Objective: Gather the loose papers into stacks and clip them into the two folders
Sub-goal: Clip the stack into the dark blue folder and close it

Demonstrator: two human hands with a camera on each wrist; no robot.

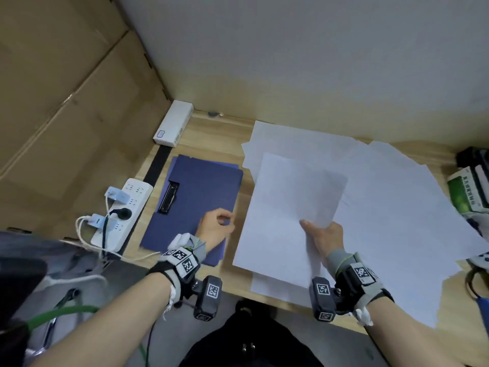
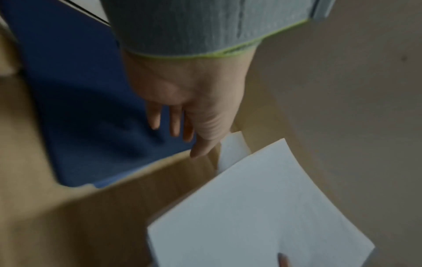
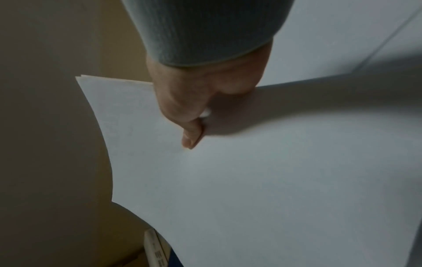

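Right hand [image 1: 324, 235]: positioned at lower center-right of the head view, forearm entering from the bottom right. Thumb lies on top of a stack of white sheets [image 1: 291, 213], remaining fingers are beneath it; the stack is pinched near its lower right corner and lifted at an angle. The right wrist view confirms the thumb [image 3: 190, 133] pressed flat on the top sheet, with several sheet edges visible at the stack corner.

Left hand [image 1: 215, 229]: positioned left of center, over the lower right portion of the blue folder [image 1: 195, 192]. Fingers are loosely curled and hold nothing. In the left wrist view the fingers [image 2: 174, 122] extend downward toward the folder surface; contact cannot be determined because of blur.

Folder: lies flat on the wooden desk [image 1: 211, 133], black clip [image 1: 169, 197] at its left side. A second blue edge shows beneath it.

Loose papers [image 1: 383, 194]: spread overlapping across the right half of the desk, partly beneath the held stack.

A white power strip [image 1: 124, 207] lies at the desk's left edge.
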